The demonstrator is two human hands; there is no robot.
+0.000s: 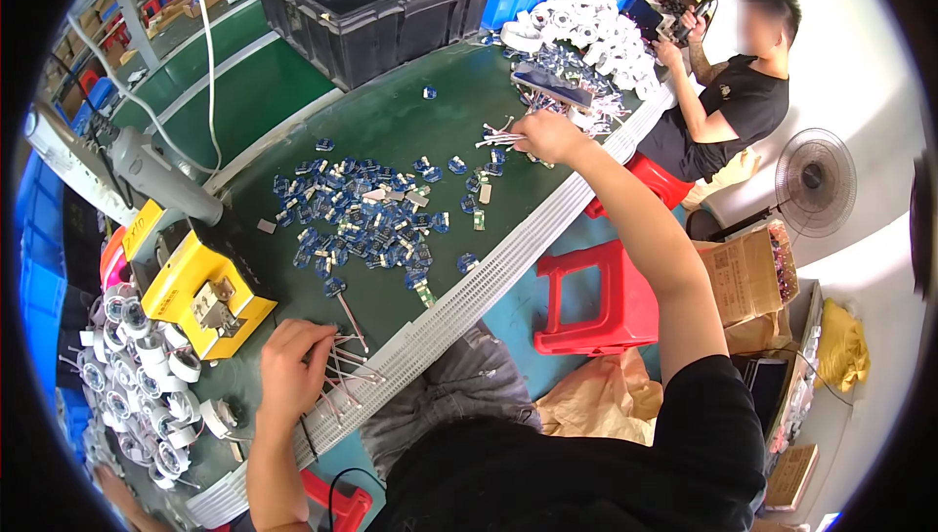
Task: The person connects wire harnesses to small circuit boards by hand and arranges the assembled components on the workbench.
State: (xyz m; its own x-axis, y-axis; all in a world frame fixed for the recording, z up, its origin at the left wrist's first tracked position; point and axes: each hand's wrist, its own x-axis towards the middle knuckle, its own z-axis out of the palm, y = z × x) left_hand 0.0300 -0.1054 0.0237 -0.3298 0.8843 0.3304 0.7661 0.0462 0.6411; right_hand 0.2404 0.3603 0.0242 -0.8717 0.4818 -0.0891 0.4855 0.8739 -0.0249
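My left hand (291, 364) is closed at the near edge of the green table, fingers curled at a fan of thin white-and-red wires (344, 381) with small end connectors. My right hand (550, 136) stretches to the far right, its fingers closed on a bunch of similar wires (497, 134). It is beside a heap of wired blue boards (567, 63). Between my hands lies a loose pile of small blue circuit boards (366, 210). One board (335, 286) near my left hand has a wire trailing from it.
A yellow machine (200, 296) stands left, beside heaped white ring-shaped parts (142, 385). A black crate (376, 4) sits at the back, near a white-parts heap (591, 29). A perforated metal strip (459, 307) edges the table. Right are a red stool (611, 302) and a seated person (733, 92).
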